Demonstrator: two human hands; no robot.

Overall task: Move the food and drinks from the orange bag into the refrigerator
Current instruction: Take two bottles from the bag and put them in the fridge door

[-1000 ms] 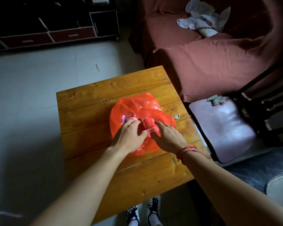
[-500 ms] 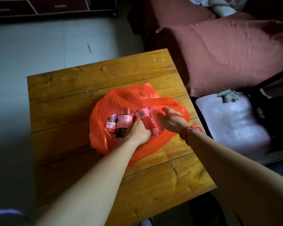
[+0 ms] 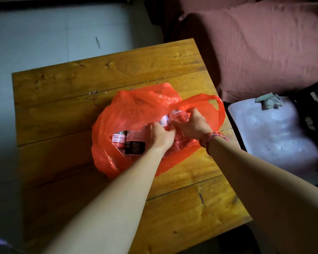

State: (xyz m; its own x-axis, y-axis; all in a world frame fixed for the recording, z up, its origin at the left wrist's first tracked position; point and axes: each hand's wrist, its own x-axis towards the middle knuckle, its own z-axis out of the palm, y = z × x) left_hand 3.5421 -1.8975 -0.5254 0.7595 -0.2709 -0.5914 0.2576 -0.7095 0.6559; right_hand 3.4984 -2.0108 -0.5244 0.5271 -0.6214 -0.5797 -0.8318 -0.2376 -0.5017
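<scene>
Over on the wooden table, digging into the orange bag with both hands and looking pretty much straight down at it. Seeing the bag slumped around the middle of the tabletop, mouth gaping open toward the camera, with one handle loop sticking out on the right side.

Curling the right hand round a clear bottle with a white cap, right at the bag's right rim, fingers wrapped over it with some thin plastic bunched into the grip too. Wearing a braided bracelet on that wrist.

Pushing the left hand in just beside the right one, knuckles up, fingers bending down among the drinks. Honestly not managing to tell what they're closing on, with the fingertips hidden.

Also spotting a pink-label bottle and a dark-label bottle lying side by side inside the bag, left of that hand, plus another pale label peeking out by the left knuckles. Not lifting anything clear of the bag yet.

Noticing a sofa under a reddish-brown cover off to the right, and nearer, a pale chair seat with some small crumpled thing on its far edge, too blurry to name. Catching grey floor beyond the table's far and left edges.
</scene>
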